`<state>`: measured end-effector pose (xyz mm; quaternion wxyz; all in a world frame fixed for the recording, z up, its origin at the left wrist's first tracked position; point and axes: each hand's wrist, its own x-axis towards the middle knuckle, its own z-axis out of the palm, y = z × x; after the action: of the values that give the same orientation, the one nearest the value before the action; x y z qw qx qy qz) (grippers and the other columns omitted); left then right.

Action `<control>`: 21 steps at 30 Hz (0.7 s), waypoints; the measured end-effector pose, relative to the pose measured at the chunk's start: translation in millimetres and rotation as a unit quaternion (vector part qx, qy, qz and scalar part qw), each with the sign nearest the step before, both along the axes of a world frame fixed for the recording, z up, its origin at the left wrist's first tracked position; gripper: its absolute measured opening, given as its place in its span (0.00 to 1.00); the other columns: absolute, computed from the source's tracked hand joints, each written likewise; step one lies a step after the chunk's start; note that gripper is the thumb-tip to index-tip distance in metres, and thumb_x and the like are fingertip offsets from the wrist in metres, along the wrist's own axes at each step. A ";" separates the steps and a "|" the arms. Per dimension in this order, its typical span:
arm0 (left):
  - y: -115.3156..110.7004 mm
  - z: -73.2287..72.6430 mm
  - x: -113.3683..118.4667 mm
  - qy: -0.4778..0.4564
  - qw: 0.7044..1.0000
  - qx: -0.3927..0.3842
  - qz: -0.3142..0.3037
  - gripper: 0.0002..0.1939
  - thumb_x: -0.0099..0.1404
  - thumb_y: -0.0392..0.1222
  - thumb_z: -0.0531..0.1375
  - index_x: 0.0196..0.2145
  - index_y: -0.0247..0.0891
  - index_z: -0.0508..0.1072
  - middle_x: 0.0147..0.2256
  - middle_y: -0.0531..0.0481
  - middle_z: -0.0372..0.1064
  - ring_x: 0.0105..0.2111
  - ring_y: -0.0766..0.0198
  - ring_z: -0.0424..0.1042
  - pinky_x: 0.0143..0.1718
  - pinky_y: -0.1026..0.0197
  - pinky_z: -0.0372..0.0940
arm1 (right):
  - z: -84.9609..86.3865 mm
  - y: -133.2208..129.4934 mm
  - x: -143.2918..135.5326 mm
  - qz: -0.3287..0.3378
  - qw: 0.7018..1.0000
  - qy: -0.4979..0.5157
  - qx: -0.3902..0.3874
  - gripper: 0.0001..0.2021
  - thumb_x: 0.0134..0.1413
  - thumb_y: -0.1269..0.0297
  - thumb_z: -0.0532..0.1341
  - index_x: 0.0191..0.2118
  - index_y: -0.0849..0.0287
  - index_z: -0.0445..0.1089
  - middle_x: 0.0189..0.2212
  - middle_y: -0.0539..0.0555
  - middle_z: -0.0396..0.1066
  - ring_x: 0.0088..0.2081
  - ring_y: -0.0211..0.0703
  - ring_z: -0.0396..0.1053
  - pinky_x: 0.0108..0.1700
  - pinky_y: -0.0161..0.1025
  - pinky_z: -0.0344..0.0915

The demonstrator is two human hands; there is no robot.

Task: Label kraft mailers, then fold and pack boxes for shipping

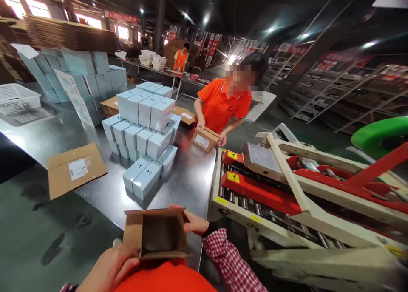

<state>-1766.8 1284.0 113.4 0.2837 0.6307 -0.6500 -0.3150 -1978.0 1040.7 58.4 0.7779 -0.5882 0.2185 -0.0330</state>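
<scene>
Close to my body, at the metal table's near edge, is an open cardboard box (133,234) with its hollow inside facing up. My left hand (110,264) grips its left near side, fingers bent against the cardboard. On the far right side, my right hand (195,223) holds the box wall, thumb and fingers around the edge. Just beyond the box stand two pale blue boxes (143,179) with black marks on top. Behind them rises a stack of more pale blue boxes (145,109). A flattened carton (78,171) with a white label lies to the left.
Across the metal table (191,173), a co-worker in an orange shirt (219,100) holds a closed cardboard box (205,139). At right stands a roller machine (261,194) with red guides. A white basket (19,97) and more blue boxes (105,81) are at left.
</scene>
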 end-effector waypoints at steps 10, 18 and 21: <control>-13.8 -38.1 33.2 -0.389 0.900 -0.165 0.108 0.32 0.57 0.58 0.60 0.55 0.37 0.67 0.53 0.41 0.69 0.52 0.48 0.67 0.52 0.49 0.65 | -7.7 -3.1 36.6 0.128 0.979 0.042 -0.151 0.28 0.36 0.60 0.71 0.45 0.58 0.61 0.42 0.53 0.69 0.47 0.49 0.68 0.49 0.46 0.65; 11.0 -33.8 48.7 -0.402 0.890 -0.202 -0.078 0.36 0.63 0.57 0.53 0.65 0.44 0.49 0.62 0.52 0.56 0.60 0.54 0.56 0.57 0.57 0.56 | 4.2 -73.1 155.6 0.188 0.688 0.081 -0.696 0.39 0.39 0.82 0.60 0.62 0.71 0.51 0.62 0.66 0.52 0.61 0.52 0.54 0.60 0.44 0.56; 14.7 -35.4 53.8 -0.367 0.917 -0.120 -0.102 0.43 0.61 0.59 0.54 0.66 0.46 0.39 0.65 0.48 0.49 0.62 0.48 0.52 0.61 0.45 0.47 | -10.4 -56.7 182.3 0.208 0.651 0.075 -0.726 0.37 0.42 0.83 0.59 0.62 0.65 0.52 0.61 0.64 0.55 0.56 0.54 0.58 0.55 0.50 0.60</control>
<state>-1713.0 1298.8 78.0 0.0653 0.5936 -0.8021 -0.0085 -1795.8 984.1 48.0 0.0695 -0.9958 0.0545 0.0255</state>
